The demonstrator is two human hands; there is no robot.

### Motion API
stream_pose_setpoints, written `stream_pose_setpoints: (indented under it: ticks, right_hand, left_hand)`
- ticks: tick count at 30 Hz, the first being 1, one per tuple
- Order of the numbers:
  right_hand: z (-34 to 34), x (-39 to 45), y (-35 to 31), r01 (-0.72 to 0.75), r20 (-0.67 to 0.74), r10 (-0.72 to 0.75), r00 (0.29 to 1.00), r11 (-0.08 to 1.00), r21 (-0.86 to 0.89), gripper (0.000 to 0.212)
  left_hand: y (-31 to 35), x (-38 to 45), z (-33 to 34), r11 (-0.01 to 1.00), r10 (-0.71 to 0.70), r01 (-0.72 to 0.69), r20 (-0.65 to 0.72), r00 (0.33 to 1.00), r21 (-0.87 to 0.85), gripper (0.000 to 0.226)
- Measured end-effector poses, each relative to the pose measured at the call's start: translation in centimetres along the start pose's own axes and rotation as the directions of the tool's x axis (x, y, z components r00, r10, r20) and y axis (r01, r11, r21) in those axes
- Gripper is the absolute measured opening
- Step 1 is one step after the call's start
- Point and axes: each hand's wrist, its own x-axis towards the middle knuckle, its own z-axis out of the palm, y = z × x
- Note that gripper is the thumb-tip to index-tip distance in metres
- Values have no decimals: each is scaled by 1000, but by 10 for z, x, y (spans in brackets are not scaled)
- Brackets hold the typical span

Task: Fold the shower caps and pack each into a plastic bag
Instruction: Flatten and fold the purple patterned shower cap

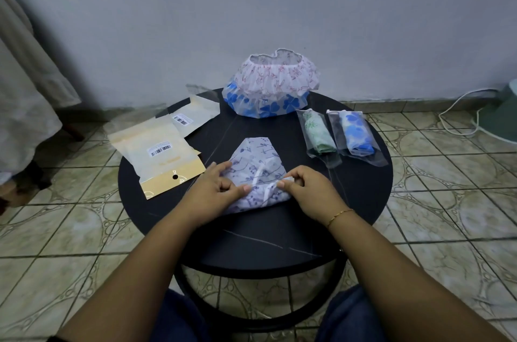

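A white shower cap with a purple flower print lies partly folded at the middle of the round black table. My left hand rests on its left side, thumb pressing the fabric. My right hand pinches the cap's elastic edge on the right. Two unfolded caps stand stacked at the table's far edge: a pink-patterned one on a blue-flowered one. Two clear bags on the right hold folded caps, one green, one blue.
Yellowish plastic bags with barcode labels lie at the table's left, one farther back. The floor is tiled. A white cable and a green object sit at the right by the wall. Cloth hangs at the left.
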Motion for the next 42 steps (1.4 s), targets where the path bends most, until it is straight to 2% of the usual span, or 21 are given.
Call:
stream_pose_setpoints:
  ticks: [3,8,10,12,15,18,21,24,27,29,33,36,37,39,40,42]
  right_hand:
    - [5,1,-1,-22,-38,20,999,999,-43,16]
    - [9,-4,-7,-55,-89,40,995,981,-184,17]
    - [9,-10,-13,-1,-99,-33,995,945,-327,20]
    - [11,-17,-18,48,-113,-110,988,893,-448,23]
    - [11,-26,-19,77,-94,-146,985,850,-522,24]
    - [8,-33,-19,95,-55,-147,988,841,-532,24]
    - [5,-35,-19,99,-46,-147,988,837,-538,23]
    - [3,-35,-18,85,-52,-133,990,839,-538,23]
    - [3,-34,-18,65,-65,-118,991,842,-535,24]
    - [4,-33,-18,49,-73,-102,992,851,-524,24]
    - [2,-32,-17,1,-85,-54,995,851,-525,24]
    - [-1,-33,-13,-17,-114,-52,992,846,-532,22]
    - [-1,-33,-12,-3,-138,-86,987,839,-544,21]
    - [1,-37,-11,118,-183,-286,941,781,-614,21]
    - [2,-40,-10,215,-159,-394,905,748,-628,24]
    - [3,-46,-6,421,25,-530,847,642,-641,37]
  left_hand:
    - [2,0,1,989,-23,22,5,1000,145,37]
    - [4,-1,3,905,-120,131,-53,991,405,34]
    - [3,-4,4,897,-96,130,-102,990,423,33]
    - [2,-7,5,914,7,42,-120,993,404,40]
    - [10,-11,5,873,186,-187,47,981,451,83]
    - [20,-6,6,794,238,-314,208,949,521,92]
    - [21,5,15,783,202,-331,288,936,527,101]
    - [19,8,25,785,165,-313,306,938,535,94]
    - [19,6,30,759,166,-311,292,942,572,65]
    - [19,5,31,752,172,-315,289,942,579,56]
    - [18,6,32,733,139,-301,299,944,610,57]
    - [18,7,32,721,128,-295,298,946,627,72]
    - [17,7,32,722,132,-294,294,947,626,78]
    - [17,6,33,724,132,-292,289,948,626,89]
    - [17,6,33,723,126,-288,290,949,628,90]
    - [18,7,33,728,118,-279,286,951,626,92]
